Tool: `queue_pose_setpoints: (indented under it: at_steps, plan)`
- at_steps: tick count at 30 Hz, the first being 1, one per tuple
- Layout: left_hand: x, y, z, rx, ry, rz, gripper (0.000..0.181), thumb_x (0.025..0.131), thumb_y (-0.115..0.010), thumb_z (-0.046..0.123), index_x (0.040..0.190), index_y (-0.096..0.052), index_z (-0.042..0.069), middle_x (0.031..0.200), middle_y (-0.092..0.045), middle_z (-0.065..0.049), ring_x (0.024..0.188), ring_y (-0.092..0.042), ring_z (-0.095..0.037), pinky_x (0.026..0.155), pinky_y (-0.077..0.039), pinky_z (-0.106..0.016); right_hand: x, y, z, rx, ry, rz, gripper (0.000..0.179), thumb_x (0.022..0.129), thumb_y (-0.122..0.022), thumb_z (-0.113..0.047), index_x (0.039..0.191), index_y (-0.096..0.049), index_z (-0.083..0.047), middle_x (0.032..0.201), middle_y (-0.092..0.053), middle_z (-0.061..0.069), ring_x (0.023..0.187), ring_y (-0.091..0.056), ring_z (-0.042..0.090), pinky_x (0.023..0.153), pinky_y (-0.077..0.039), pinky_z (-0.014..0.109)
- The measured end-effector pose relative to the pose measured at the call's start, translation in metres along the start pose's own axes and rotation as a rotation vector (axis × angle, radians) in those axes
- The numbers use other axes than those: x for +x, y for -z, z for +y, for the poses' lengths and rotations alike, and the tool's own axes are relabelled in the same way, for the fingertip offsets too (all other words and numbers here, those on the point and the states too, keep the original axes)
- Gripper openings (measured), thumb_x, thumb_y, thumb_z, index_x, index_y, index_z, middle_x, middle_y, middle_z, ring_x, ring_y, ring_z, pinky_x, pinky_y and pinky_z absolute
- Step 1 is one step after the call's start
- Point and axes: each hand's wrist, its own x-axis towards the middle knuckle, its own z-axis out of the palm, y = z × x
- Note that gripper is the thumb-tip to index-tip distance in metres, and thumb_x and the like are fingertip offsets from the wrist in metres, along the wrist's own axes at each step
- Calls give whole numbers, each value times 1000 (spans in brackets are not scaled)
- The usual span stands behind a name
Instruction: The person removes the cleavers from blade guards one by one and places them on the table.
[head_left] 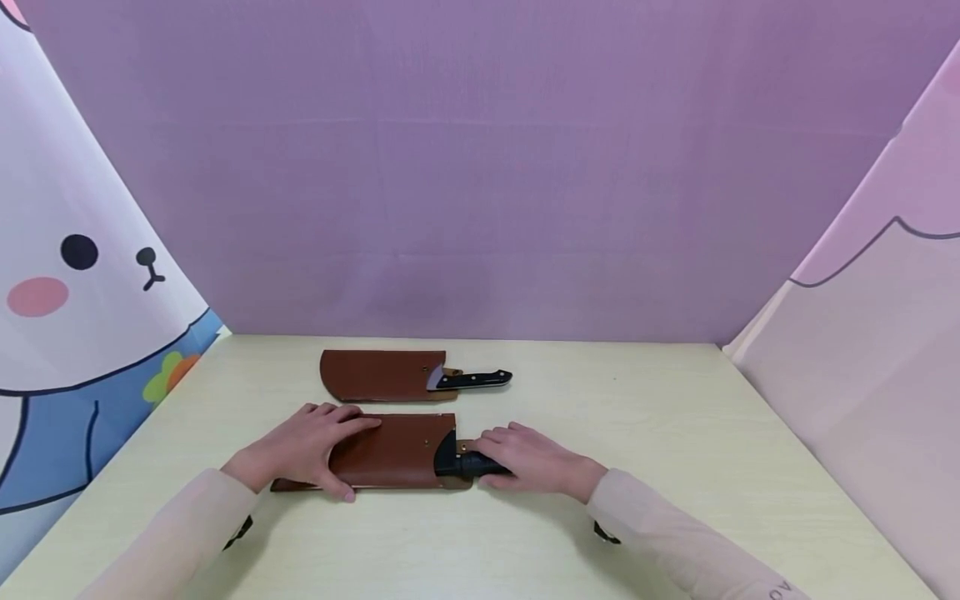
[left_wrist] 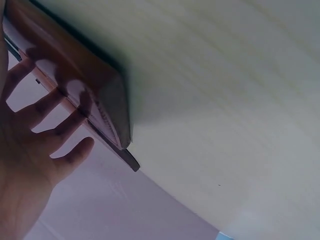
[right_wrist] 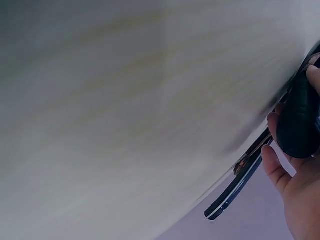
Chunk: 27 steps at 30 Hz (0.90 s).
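In the head view a brown leather knife sheath [head_left: 401, 450] lies on the table, a black knife [head_left: 447, 457] in it with the blade mostly hidden. My left hand [head_left: 303, 446] spreads over the sheath's left part, fingers on top toward the far edge and thumb by the near edge. The left wrist view has those fingers [left_wrist: 70, 120] resting fairly straight against the leather sheath [left_wrist: 65, 55]. My right hand [head_left: 536, 462] grips the knife's black handle, fingers over it. In the right wrist view the rounded handle end [right_wrist: 300, 125] sits in the hand.
Behind it lies a second brown sheath [head_left: 382, 375] holding a knife whose black riveted handle [head_left: 476, 380] points right. The pale wood-grain table [head_left: 637, 400] meets a purple backdrop [head_left: 480, 167], with printed cloth panels [head_left: 97, 350] at the sides.
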Motion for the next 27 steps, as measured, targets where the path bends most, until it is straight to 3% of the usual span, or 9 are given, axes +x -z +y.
queue_pose_setpoints:
  at_steps: [7, 27]
  plan:
    - [0, 0, 0, 20, -10, 29, 98, 53, -59, 82, 132, -48, 26, 126, -50, -5, 106, -47, -23, 85, -38, -50, 1, -2, 3, 40, 5, 2, 43, 88, -57, -39, 123, -52, -15, 106, -61, -4, 85, -53, 5, 73, -43, 22]
    - [-1, -3, 0, 44, 4, 33, 96, 52, -58, 84, 131, -49, 29, 126, -50, -3, 105, -47, -21, 84, -38, -47, 0, -1, 0, 130, -8, -10, 39, 89, -57, -34, 121, -50, -13, 108, -58, -2, 87, -51, 7, 77, -44, 22]
